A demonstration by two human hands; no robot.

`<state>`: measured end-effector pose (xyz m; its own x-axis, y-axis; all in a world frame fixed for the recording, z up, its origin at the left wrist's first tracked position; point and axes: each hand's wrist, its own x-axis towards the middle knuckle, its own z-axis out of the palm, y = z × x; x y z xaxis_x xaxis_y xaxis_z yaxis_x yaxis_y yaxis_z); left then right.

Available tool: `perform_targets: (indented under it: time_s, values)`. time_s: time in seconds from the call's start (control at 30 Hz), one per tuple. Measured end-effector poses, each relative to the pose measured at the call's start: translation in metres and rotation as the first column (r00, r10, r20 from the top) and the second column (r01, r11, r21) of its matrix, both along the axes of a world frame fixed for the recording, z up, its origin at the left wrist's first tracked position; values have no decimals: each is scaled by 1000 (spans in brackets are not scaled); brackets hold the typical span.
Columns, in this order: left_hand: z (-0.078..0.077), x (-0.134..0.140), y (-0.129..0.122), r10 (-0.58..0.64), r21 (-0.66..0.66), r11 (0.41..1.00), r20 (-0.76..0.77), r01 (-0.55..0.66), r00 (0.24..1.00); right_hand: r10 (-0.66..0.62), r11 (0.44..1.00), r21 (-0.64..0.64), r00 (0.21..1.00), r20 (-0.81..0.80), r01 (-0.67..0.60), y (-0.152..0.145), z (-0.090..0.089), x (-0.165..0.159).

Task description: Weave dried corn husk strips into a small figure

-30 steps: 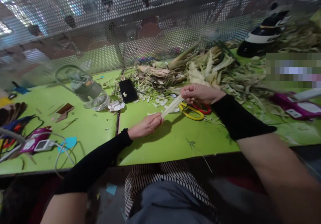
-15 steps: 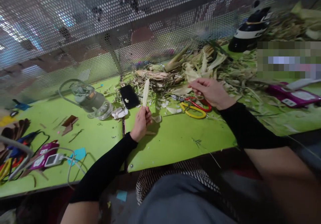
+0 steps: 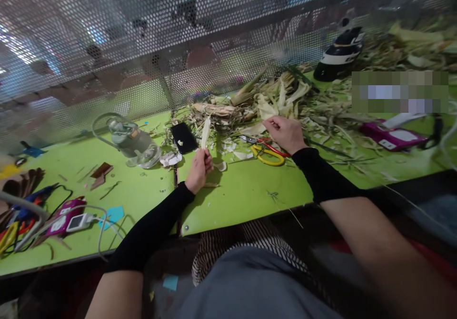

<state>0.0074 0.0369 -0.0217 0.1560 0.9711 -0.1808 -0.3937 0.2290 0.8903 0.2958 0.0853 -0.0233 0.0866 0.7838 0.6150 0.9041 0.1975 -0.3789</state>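
A pale strip of dried corn husk (image 3: pixel 206 132) stands up from my left hand (image 3: pixel 200 167), pinched at its lower end. My right hand (image 3: pixel 288 133) is closed, thumb against fingers, just in front of a heap of corn husks (image 3: pixel 282 101). Whether anything is between those fingers I cannot make out. Below and left of it lie scissors with a yellow handle (image 3: pixel 267 157), and a red-handled tool (image 3: pixel 276 148) is partly hidden beside them. A black phone (image 3: pixel 183 135) lies behind my left hand, with a husk scrap on it.
A clear water bottle with a grey lid (image 3: pixel 130 140) lies tilted on the left. A black and white tapered object (image 3: pixel 339 54) stands at the back right. Purple devices (image 3: pixel 391 134) with cables rest at both sides. A perforated metal screen (image 3: pixel 143 47) borders the green table (image 3: pixel 243 200).
My right hand has shifted slightly left in view, and the camera view has turned a little. My left hand still holds the husk strip upright.
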Motion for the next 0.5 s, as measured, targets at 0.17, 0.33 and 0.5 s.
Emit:
perform_targets:
  time_s: [0.17, 0.33, 0.5]
  values:
    - [-3, 1, 0, -5, 17, 1000, 1, 5, 1000, 8, 1000, -16, 996, 90, -6, 3, -2, 2]
    - [-6, 2, 1, -3, 18, 1000, -8, 3, 1000, -1, 1000, -15, 996, 93, 3, 3, 0, 2]
    - [-8, 0, 2, -9, 35, 999, -19, 9, 1000, -30, 999, -20, 998, 60, 31, 2, 2, -2]
